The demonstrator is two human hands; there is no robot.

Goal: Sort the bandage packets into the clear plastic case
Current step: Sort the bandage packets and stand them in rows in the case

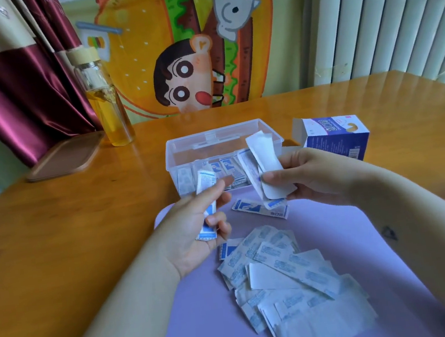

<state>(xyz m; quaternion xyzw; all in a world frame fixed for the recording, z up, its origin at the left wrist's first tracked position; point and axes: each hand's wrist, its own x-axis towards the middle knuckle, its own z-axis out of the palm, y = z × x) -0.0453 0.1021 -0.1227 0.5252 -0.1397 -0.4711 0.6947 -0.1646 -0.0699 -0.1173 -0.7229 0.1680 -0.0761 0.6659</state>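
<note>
While the left grip [193, 236] lies palm up over the mat [365, 248], its thumb and curled fingers clamp a small stack of blue packets [205, 183], perhaps two or three; blur hides the count. The right grip [309, 177] pinches several white packets [265, 157] between thumb and fingers. They stand nearly upright, just in front of the case [171, 160] and partly overlapping its near wall in the view. The lidless case sits on the tabletop [57, 244] at the mat's far edge, with a row of packets [229, 167] standing inside against its front wall. A stray packet [257, 207] lies flat on the mat below the right grip. Nearer the person, a loose pile [285, 281] of packets spreads across the mat. An open box [335, 140] stands right of the case, and a bottle [107, 104] well to its left.
</note>
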